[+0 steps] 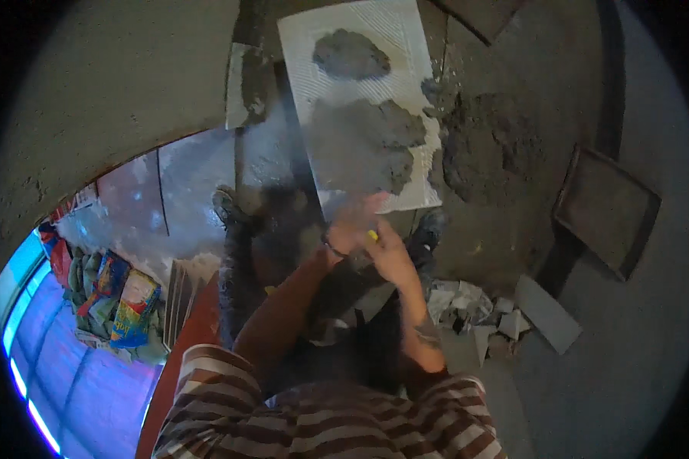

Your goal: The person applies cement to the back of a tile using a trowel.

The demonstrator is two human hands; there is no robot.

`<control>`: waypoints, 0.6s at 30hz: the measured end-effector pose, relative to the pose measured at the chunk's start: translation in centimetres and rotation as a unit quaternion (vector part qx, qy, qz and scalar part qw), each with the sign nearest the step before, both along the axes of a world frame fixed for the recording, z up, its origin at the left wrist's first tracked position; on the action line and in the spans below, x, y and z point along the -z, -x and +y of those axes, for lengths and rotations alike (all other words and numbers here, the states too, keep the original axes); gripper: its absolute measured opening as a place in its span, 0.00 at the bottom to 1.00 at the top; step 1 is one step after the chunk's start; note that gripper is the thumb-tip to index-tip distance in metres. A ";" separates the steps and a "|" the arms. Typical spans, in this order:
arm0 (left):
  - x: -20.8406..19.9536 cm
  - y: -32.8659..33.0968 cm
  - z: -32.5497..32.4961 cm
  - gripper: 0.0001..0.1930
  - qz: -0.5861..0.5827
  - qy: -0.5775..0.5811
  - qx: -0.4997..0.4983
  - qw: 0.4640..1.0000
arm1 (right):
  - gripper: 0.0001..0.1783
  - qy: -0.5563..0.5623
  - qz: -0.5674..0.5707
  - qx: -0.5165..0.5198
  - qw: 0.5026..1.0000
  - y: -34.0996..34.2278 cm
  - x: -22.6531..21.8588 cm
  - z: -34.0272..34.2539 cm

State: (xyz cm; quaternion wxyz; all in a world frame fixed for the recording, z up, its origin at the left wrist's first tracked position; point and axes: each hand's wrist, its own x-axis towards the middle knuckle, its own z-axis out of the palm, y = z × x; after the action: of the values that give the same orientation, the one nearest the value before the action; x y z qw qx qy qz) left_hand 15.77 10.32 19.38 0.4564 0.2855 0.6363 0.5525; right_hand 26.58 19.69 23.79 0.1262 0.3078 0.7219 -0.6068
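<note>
A large pale tile [421,92] lies ahead of me, its face covered with combed ridges and several lumps of wet grey mortar [352,55]. My left hand [347,232] is at the tile's near edge, with a dark band round the wrist. Its fingers are blurred by haze, so their pose does not show. Just to its right, my right hand [391,251] is closed round something with a small yellow end [373,236], perhaps a handle. The rest of that thing is hidden. Both hands are close together in front of my body.
Rough wet mortar [490,145] covers the floor right of the tile. Farther right lies a shallow square tray [608,210]. Broken tile pieces [513,325] and a pale offcut [550,314] lie near my right side. Crumpled bags [134,310] and leaning tiles [180,294] stand at the left.
</note>
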 end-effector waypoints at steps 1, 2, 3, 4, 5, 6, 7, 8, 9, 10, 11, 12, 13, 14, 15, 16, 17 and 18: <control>-1.6 1.5 1.1 0.25 0.175 0.121 0.155 0.965 | 0.21 0.052 -0.011 0.058 0.997 -0.1 0.3 0.8; -2.1 3.4 1.4 0.25 0.181 0.120 0.147 0.965 | 0.18 0.110 -0.018 0.113 0.987 1.7 -0.8 1.5; -2.2 5.7 1.9 0.24 0.101 0.190 0.210 0.954 | 0.18 0.169 -0.129 0.194 0.958 3.3 -2.5 2.7; -2.2 7.1 2.3 0.24 0.019 0.253 0.269 0.929 | 0.18 0.161 -0.124 0.187 0.961 3.7 -2.8 3.9; -0.5 7.8 0.7 0.25 0.029 0.239 0.169 0.956 | 0.17 -0.027 -0.096 0.118 0.988 4.4 -2.9 5.0; 2.5 8.4 -0.7 0.25 0.036 0.233 0.162 0.958 | 0.17 -0.220 -0.065 0.050 0.972 4.9 -2.8 6.2; 5.7 9.1 -2.1 0.30 0.076 0.333 -0.008 0.940 | 0.17 -0.225 -0.058 0.046 0.971 5.9 -2.8 7.5; 8.8 9.1 -2.4 0.36 0.103 0.415 -0.175 0.887 | 0.17 -0.310 -0.061 -0.012 0.949 7.0 -2.9 9.6; 11.5 9.0 -2.0 0.36 0.097 0.405 -0.178 0.891 | 0.17 -0.392 -0.065 -0.070 0.915 8.3 -3.1 11.2; 14.1 9.2 -2.4 0.42 0.055 0.446 -0.144 0.882 | 0.17 -0.395 -0.062 -0.072 0.914 10.1 -3.0 11.7; 16.4 9.1 -2.4 0.49 0.011 0.481 -0.107 0.870 | 0.18 -0.419 -0.097 -0.125 0.894 11.8 -3.3 12.3; 18.2 8.9 -3.0 0.49 0.011 0.482 -0.110 0.869 | 0.19 -0.436 -0.129 -0.177 0.873 13.4 -2.8 12.6; 19.8 8.5 -3.4 0.53 -0.009 0.462 -0.091 0.882 | 0.19 -0.438 -0.127 -0.179 0.872 14.8 -1.9 13.1; 21.2 8.1 -3.7 0.57 -0.028 0.441 -0.072 0.894 | 0.20 -0.456 -0.131 -0.211 0.854 16.2 -1.4 13.8; 22.8 8.3 -5.1 0.59 -0.055 0.419 -0.144 0.895 | 0.20 -0.468 -0.128 -0.242 0.840 17.9 -0.9 13.7; 23.3 8.0 -3.9 0.59 -0.065 0.411 -0.141 0.898 | 0.20 -0.475 -0.136 -0.246 0.834 18.2 -0.1 14.8; 23.3 7.2 -1.7 0.60 -0.061 0.457 -0.017 0.887 | 0.20 -0.486 -0.157 -0.247 0.824 17.7 0.2 16.6; 23.2 6.4 0.4 0.61 -0.049 0.494 0.107 0.862 | 0.20 -0.495 -0.176 -0.248 0.814 17.1 0.4 18.2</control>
State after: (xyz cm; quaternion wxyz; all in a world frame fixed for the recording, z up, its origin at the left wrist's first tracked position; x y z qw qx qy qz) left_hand 9.34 10.71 -3.79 0.6246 0.0616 0.7681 0.1269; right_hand 9.50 37.93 23.38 0.2276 0.2407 0.9422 -0.0508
